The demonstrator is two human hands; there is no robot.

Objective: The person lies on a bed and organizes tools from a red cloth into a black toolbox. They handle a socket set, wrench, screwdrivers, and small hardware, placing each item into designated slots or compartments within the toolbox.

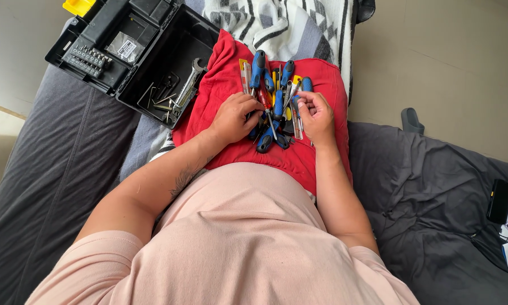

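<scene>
Left grip: the left hand (234,117) is curling its fingers down onto the heap of blue-and-black-handled screwdrivers (272,99), touching it; whether one is being clasped cannot be told.
Right grip: the right hand (316,116) is pinching a slim metal-shafted tool (297,120) at the heap's right edge.
Tools' place: the heap is lying on a red cloth (220,62) spread over the lap, between both hands.
Doing it well: judging by the tangle, lifting one tool at a time is safest, with the other hand steadying the rest so shafts are not snagging.
Nearby: an open black plastic toolbox (177,53) holding a steel wrench (189,80) is sitting just left of the cloth on the dark grey bed (62,169).
</scene>
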